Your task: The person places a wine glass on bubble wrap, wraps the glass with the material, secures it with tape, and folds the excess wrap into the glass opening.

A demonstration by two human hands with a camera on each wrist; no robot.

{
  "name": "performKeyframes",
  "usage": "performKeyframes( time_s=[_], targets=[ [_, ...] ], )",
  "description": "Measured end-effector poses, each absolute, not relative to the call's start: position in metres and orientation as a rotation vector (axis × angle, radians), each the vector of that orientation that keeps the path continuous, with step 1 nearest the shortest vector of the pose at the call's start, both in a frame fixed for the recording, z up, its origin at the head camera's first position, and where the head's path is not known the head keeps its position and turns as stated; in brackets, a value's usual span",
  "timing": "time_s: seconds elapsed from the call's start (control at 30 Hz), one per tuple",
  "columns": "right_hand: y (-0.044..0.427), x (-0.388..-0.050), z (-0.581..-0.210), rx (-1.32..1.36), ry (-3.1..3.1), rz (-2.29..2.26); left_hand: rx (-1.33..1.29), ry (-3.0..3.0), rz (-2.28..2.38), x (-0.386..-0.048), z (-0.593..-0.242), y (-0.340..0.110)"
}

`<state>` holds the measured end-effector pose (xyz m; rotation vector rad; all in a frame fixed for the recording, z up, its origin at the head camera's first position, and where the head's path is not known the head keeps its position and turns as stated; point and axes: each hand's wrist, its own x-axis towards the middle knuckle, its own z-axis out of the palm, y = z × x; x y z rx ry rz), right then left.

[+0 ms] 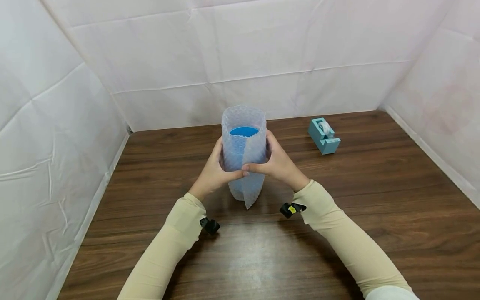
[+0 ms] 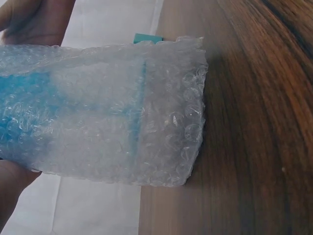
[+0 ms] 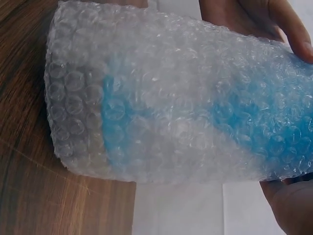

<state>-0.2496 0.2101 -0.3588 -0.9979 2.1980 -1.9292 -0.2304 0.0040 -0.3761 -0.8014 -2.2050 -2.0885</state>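
A bubble-wrap sleeve point(image 1: 255, 154) stands upright between my hands, wrapped around a blue goblet-shaped thing point(image 1: 244, 131) whose top shows inside the wrap's opening. Through the plastic, the right wrist view shows a wide blue upper part point(image 3: 274, 117), a narrow middle and a blue base point(image 3: 115, 117). My left hand point(image 1: 215, 173) grips the wrap's left side, and my right hand point(image 1: 281, 162) grips its right side. Both thumbs press on the front, where the tips meet over the wrap's loose edge. Whether the lower end touches the table cannot be told.
A teal tape dispenser point(image 1: 324, 136) with a roll of clear tape sits at the back right of the dark wooden table point(image 1: 375, 187). White sheeting point(image 1: 262, 46) hangs behind the table and along both sides. Each wrist carries a small black camera point(image 1: 211, 226).
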Motion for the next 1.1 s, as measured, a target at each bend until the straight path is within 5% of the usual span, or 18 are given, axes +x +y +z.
performKeyframes(
  time_s=[0.37,0.77,1.1],
  targets=[
    [0.215,-0.245,-0.362,-1.290,2.414,-1.796,-0.821,-2.187,-2.046,-0.227,-0.377,0.002],
    [0.229,-0.241,-0.371,-2.334,2.997,-1.168,-0.839,-2.135,-2.028,-0.226,-0.377,0.004],
    [0.227,-0.240,-0.373,-2.357,3.123,-0.904,-0.848,-2.114,-2.049,-0.224,-0.376,0.007]
  ],
)
